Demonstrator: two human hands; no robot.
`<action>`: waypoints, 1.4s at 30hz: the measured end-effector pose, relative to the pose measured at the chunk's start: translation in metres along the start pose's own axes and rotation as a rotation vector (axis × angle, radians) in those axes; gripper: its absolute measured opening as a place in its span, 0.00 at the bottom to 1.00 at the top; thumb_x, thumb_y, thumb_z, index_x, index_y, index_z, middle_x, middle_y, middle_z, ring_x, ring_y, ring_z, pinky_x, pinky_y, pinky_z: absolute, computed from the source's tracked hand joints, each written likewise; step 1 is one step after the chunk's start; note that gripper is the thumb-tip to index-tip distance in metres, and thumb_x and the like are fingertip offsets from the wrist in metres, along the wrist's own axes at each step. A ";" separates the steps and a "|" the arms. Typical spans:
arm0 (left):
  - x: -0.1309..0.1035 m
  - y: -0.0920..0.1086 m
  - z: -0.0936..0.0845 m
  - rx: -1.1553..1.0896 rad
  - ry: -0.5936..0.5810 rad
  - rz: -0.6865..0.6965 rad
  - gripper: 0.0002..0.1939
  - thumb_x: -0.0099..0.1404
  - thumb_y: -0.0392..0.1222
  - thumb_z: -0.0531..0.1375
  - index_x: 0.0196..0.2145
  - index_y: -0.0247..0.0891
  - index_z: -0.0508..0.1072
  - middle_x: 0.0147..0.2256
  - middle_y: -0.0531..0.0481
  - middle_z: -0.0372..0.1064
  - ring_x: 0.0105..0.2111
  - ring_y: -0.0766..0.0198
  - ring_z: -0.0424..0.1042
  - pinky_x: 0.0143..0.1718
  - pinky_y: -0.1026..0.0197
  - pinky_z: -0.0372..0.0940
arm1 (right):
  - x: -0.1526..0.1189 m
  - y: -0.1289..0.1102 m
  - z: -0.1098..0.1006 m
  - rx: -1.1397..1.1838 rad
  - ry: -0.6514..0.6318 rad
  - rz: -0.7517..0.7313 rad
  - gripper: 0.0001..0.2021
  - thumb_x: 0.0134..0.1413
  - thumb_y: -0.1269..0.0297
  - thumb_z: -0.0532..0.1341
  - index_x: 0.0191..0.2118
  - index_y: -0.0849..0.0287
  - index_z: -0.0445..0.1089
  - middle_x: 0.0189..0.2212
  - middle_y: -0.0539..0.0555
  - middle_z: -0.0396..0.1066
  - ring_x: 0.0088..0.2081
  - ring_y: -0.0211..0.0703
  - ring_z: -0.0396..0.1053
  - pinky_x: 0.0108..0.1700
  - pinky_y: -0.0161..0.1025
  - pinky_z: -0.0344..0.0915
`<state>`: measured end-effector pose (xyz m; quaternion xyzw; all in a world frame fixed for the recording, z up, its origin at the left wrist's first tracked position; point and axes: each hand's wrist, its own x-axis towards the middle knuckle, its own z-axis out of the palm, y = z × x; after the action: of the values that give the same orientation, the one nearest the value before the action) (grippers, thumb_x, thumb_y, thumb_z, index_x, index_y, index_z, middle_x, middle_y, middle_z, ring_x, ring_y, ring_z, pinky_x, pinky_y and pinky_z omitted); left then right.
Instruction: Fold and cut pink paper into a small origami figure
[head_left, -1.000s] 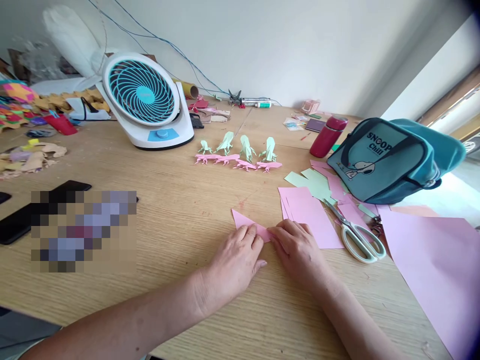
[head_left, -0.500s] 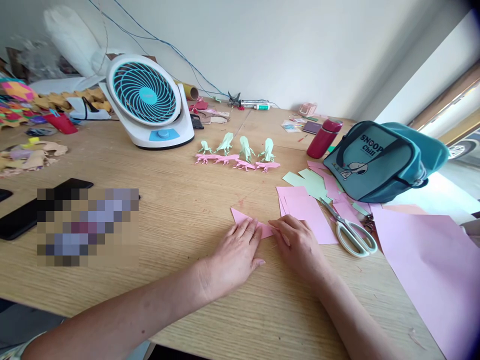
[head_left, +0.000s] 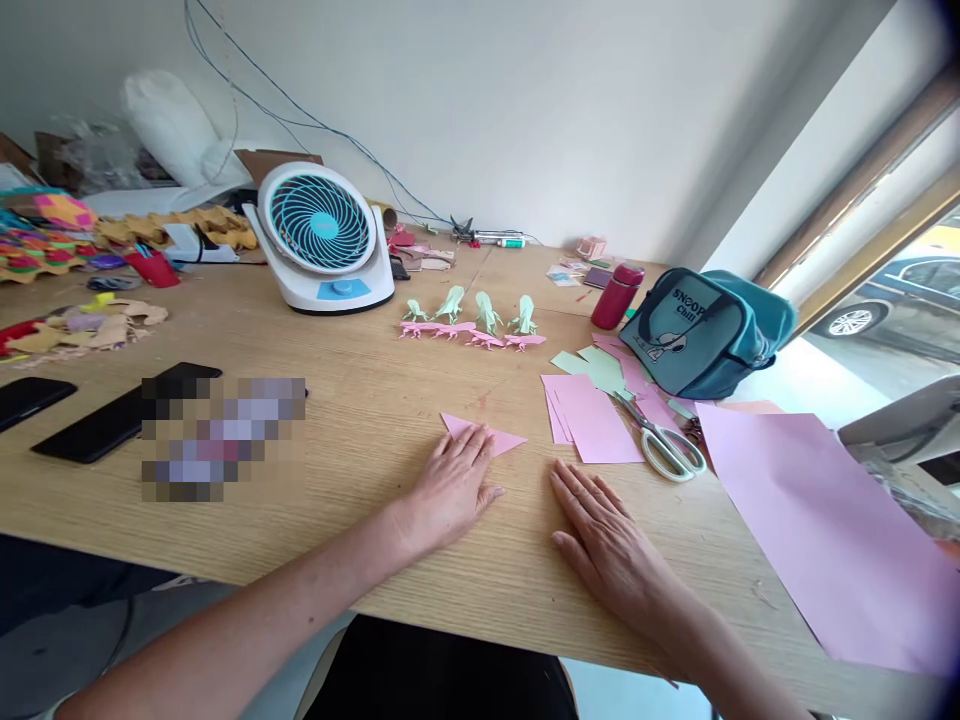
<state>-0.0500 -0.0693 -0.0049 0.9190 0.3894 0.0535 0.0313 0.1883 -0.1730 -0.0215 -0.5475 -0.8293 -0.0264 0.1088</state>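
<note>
Under the fingers of my left hand (head_left: 454,487) lies a folded pink paper triangle (head_left: 508,441), pressed flat on the wooden table. Those fingers are stretched out, with the thumb apart. My right hand (head_left: 606,535) rests palm down to the right of the triangle, fingers extended, holding nothing. Just beyond it are flat pink paper sheets (head_left: 600,420), with white-handled scissors (head_left: 673,455) at their right edge. Folded green paper figures (head_left: 486,312) stand farther back, behind a row of pink ones (head_left: 484,340).
A white and blue fan (head_left: 322,235) stands at the back left. A red bottle (head_left: 618,296) and a teal bag (head_left: 697,330) are at the back right. Black flat objects (head_left: 112,420) lie on the left, and a large pink sheet (head_left: 817,540) covers the right side.
My right hand has let go of the triangle's right end, moved toward the table's front edge and flattened. The left hand stays on the paper. The camera view has shifted.
</note>
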 end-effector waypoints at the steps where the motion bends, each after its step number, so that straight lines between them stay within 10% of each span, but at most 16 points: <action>1: -0.001 0.000 0.000 -0.002 -0.007 -0.005 0.30 0.72 0.50 0.49 0.66 0.29 0.55 0.67 0.31 0.49 0.67 0.47 0.49 0.65 0.43 0.48 | -0.011 0.006 -0.003 -0.028 0.007 0.002 0.31 0.68 0.57 0.50 0.71 0.64 0.43 0.68 0.64 0.51 0.68 0.54 0.51 0.63 0.58 0.57; 8: -0.001 0.005 -0.002 -0.084 0.021 0.034 0.32 0.70 0.53 0.53 0.62 0.27 0.57 0.63 0.30 0.56 0.66 0.45 0.52 0.64 0.43 0.49 | -0.056 0.053 -0.024 -0.126 0.345 0.176 0.13 0.67 0.58 0.53 0.41 0.57 0.73 0.42 0.59 0.77 0.43 0.55 0.75 0.46 0.53 0.68; 21: 0.009 0.020 0.007 -0.204 -0.043 0.044 0.38 0.69 0.56 0.54 0.66 0.24 0.51 0.68 0.28 0.43 0.69 0.43 0.41 0.67 0.44 0.44 | 0.074 -0.009 0.006 0.167 0.157 -0.148 0.22 0.67 0.67 0.50 0.64 0.64 0.59 0.60 0.65 0.65 0.61 0.54 0.63 0.60 0.55 0.63; 42: 0.022 0.020 -0.001 -0.128 -0.171 0.040 0.42 0.72 0.58 0.47 0.68 0.20 0.44 0.70 0.31 0.34 0.70 0.47 0.31 0.70 0.48 0.36 | 0.068 0.005 0.034 -0.070 0.165 -0.006 0.26 0.69 0.58 0.45 0.64 0.69 0.59 0.64 0.66 0.60 0.64 0.58 0.58 0.60 0.56 0.61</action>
<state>-0.0210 -0.0675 -0.0001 0.9239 0.3629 0.0003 0.1217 0.1624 -0.1042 -0.0412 -0.5446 -0.8176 -0.1006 0.1573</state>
